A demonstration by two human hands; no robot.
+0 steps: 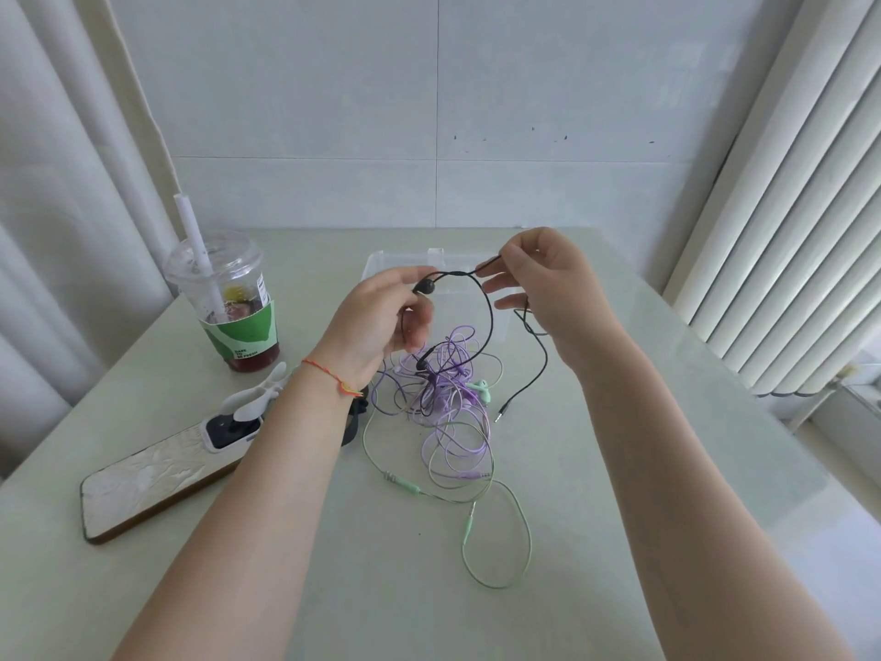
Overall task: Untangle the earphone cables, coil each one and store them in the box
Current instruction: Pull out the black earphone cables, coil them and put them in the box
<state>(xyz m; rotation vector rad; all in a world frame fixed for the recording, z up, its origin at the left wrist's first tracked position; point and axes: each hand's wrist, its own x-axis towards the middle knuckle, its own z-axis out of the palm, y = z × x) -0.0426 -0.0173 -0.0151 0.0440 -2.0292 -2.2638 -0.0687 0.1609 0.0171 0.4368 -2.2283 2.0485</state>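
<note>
Untangling is underway: left hand (381, 317) and right hand (548, 283) each pinch the black cable (488, 317) at frame centre. Next, probably, freeing it from the purple cable (453, 398).

Surface (619, 469): smooth, pale, faint sheen. Box (381, 264): clear plastic, glossy. Black cable (488, 317): matt rubbery sheath; plug tip (498, 416) metallic. Purple cable (453, 398) and green cable (519, 517): smooth, slightly glossy plastic. Cup (229, 298): clear glossy plastic, paper sleeve. Phone case (143, 479): crinkle-textured, pearly.
</note>
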